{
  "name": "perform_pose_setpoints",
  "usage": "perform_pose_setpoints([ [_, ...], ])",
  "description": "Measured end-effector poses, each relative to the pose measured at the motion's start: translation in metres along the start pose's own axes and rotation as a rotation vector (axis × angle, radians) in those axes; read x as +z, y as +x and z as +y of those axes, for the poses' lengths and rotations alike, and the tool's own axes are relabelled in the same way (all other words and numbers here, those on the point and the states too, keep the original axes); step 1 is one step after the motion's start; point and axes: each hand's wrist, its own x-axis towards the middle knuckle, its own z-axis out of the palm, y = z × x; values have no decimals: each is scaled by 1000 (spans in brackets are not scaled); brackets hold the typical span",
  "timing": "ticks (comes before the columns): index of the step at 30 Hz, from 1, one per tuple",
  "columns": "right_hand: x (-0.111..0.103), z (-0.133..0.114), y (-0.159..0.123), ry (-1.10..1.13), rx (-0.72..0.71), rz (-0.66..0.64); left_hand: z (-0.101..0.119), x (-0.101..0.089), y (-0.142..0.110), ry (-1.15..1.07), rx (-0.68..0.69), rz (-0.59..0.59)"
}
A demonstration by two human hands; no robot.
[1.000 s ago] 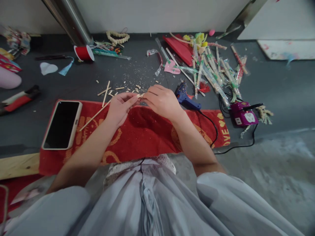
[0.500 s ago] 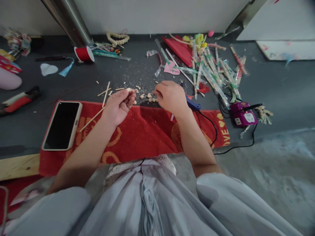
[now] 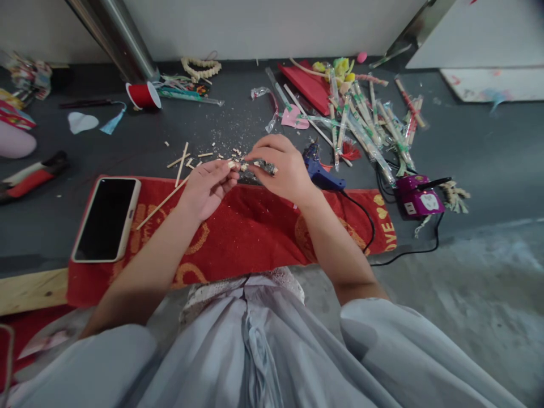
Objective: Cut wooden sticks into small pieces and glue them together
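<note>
My left hand (image 3: pixel 208 187) is curled, its fingertips pinching a small pale wooden piece (image 3: pixel 232 164) just above the far edge of the red towel (image 3: pixel 242 232). My right hand (image 3: pixel 283 167) is closed too, with its fingers pinched around small wooden bits and something dark near its fingertips. The two hands almost touch at the fingertips. Short cut wooden pieces (image 3: pixel 199 156) and sawdust lie on the grey floor just beyond them. A long thin wooden stick (image 3: pixel 164 201) lies across the towel's left part.
A phone (image 3: pixel 106 218) lies face up on the towel's left end. A blue glue gun (image 3: pixel 321 170) with a black cord sits right of my hand. Wrapped chopsticks (image 3: pixel 369 127), a purple power strip (image 3: pixel 419 201), a red cup (image 3: pixel 142 95) and craft scraps lie around.
My right hand went out to the loose wooden pieces on the floor, then came back to meet my left hand's fingertips. My left hand stayed almost in place.
</note>
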Motion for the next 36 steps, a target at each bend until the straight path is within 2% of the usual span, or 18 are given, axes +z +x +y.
perform_pose_setpoints([
  [5,6,-5,1,79,-112,40,0,2,-1,8,-26,-63],
  [18,6,0,0,100,-157,86,-2,-1,-2,68,0,-86],
  [26,7,6,-3,-31,-158,-5,-8,0,1,211,153,17],
  [36,5,-1,-4,-108,-156,-100,-11,0,1,271,88,37],
])
